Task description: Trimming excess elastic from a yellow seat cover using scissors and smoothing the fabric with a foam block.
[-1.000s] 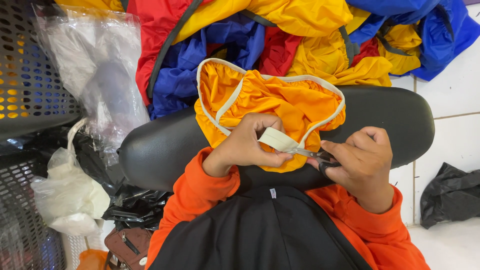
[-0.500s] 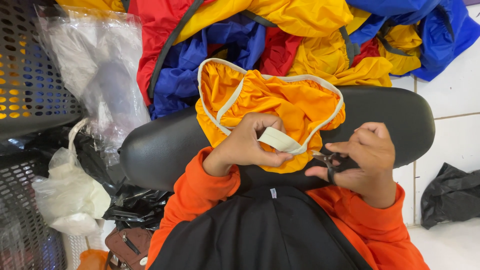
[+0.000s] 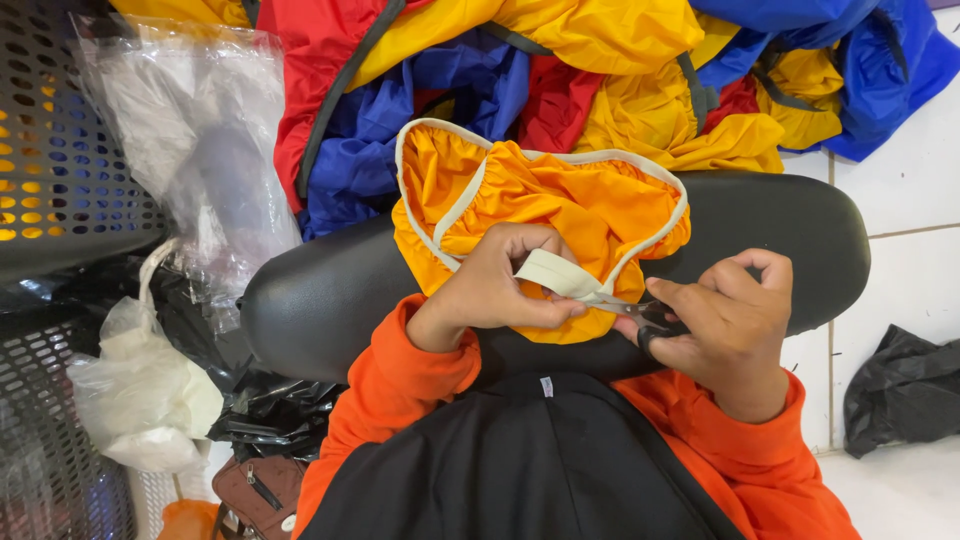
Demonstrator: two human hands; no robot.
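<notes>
Since the earlier frame, right hand [image 3: 735,325] tipped slightly, scissors [image 3: 648,313] nudged onto the cream strap [image 3: 560,277]. Left hand [image 3: 500,280] pinching that strap taut, running left to right toward the blades. Orange cloth [image 3: 560,205] draped on the black cushion [image 3: 330,300].

The garment [image 3: 560,210] lies on the cushion [image 3: 330,300], fabric heap [image 3: 560,70] behind, crate [image 3: 50,150] left.
</notes>
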